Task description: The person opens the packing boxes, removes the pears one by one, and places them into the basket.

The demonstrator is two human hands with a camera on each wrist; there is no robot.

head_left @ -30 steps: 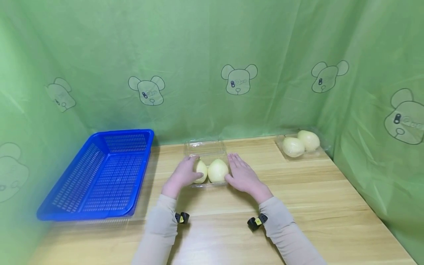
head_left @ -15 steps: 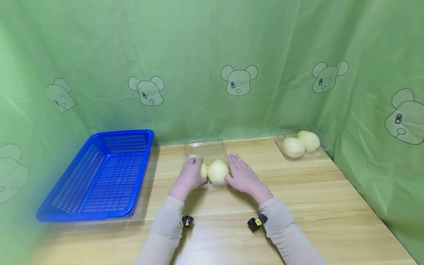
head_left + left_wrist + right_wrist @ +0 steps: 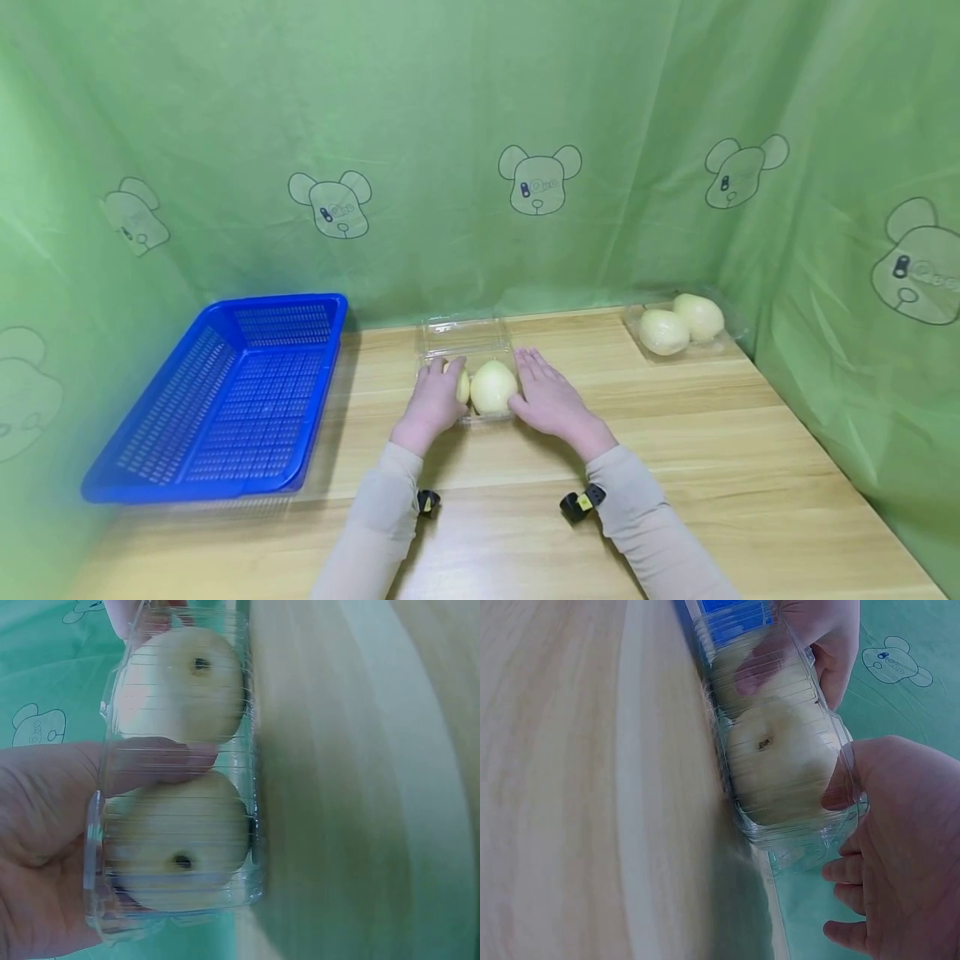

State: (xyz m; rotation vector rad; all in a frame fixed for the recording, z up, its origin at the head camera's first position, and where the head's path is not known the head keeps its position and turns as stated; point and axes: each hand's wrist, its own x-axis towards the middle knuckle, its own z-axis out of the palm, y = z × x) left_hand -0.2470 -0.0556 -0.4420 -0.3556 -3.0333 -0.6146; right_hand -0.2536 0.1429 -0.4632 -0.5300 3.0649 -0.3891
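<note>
Two pale yellow pears lie side by side in a clear plastic clamshell box, its lid folded open toward the back. My left hand grips the left pear from above, mostly covering it in the head view. Its thumb reaches between the two pears in the left wrist view. Beside the right pear, my right hand holds the box's right end, thumb over the wall and fingers outside it, as the right wrist view shows.
At the left stands a blue plastic basket with slotted walls. A second clear box with two pale pears sits at the back right of the wooden table. Green curtains close off the back and both sides.
My left hand has shifted right and closed further over the left pear, hiding more of it. The right hand and the box have stayed in place.
</note>
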